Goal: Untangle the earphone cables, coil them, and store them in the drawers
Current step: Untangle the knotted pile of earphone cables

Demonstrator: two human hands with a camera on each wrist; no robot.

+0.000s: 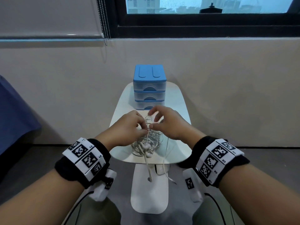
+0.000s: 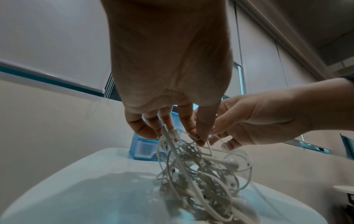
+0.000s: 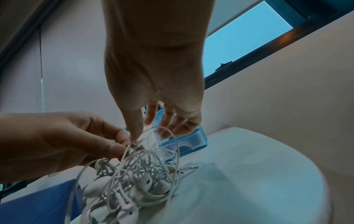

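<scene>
A tangled bundle of white earphone cables (image 1: pixel 146 142) (image 2: pixel 199 171) (image 3: pixel 138 180) hangs over the near part of the small white table (image 1: pixel 175 101), lifted at its top by both hands. My left hand (image 1: pixel 129 125) (image 2: pixel 184 133) (image 3: pixel 107 144) pinches strands at the top of the bundle. My right hand (image 1: pixel 162 122) (image 3: pixel 145 133) (image 2: pixel 226 133) pinches a loop beside it, its other fingers spread. Two cable ends dangle below the table's front edge (image 1: pixel 150 176). A blue three-drawer unit (image 1: pixel 149 87) (image 2: pixel 142 147) (image 3: pixel 189 141) stands behind the hands with all drawers closed.
The table stands on a white pedestal foot (image 1: pixel 149 200) against a beige wall (image 1: pixel 227 78). A window (image 1: pixel 207 5) with a bead chain (image 1: pixel 103 21) is above. A blue fabric surface (image 1: pixel 14 114) lies at the left. My knees sit under the table's near edge.
</scene>
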